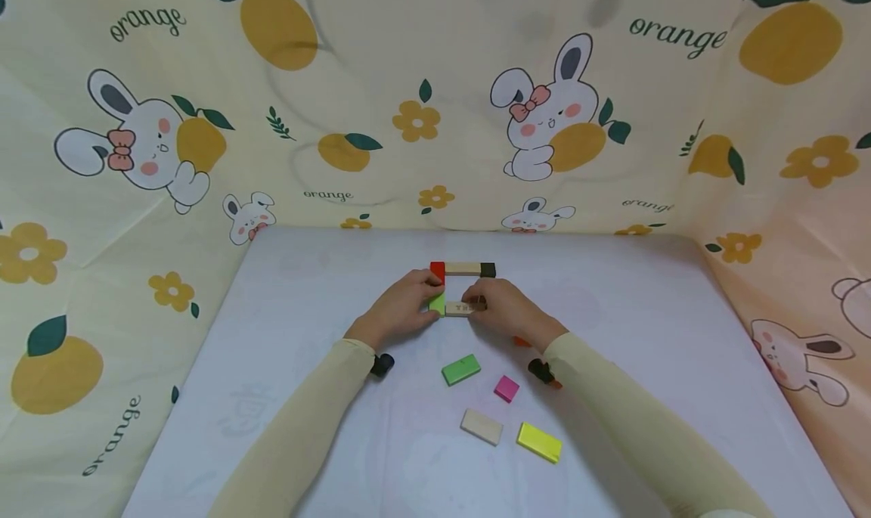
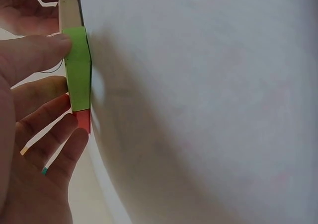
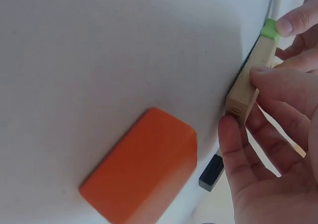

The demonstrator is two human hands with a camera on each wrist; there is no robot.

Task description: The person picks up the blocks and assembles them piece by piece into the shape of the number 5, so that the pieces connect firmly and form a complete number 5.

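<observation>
Wooden blocks form an outline on the white table. Down its left side run a red block (image 1: pixel 438 268) and a light green block (image 2: pixel 78 70); a plain wooden block (image 1: pixel 463 269) and a black block (image 1: pixel 488 270) make the far side. My left hand (image 1: pixel 401 306) holds the light green block, thumb against its near end, while other fingers touch the red one. My right hand (image 1: pixel 506 306) pinches a natural wood block with printed marks (image 3: pixel 251 80) between thumb and fingers. That block's left end meets the light green block, and its right end is under the fingers in the head view.
Nearer on the table (image 1: pixel 340 457) lie a green block (image 1: pixel 461 370), a small pink block (image 1: pixel 506 389), a natural wood block (image 1: pixel 481 426) and a yellow block (image 1: pixel 540 442). An orange block (image 3: pixel 144 164) sits close to the right wrist. A printed cloth (image 1: pixel 381 72) rises behind.
</observation>
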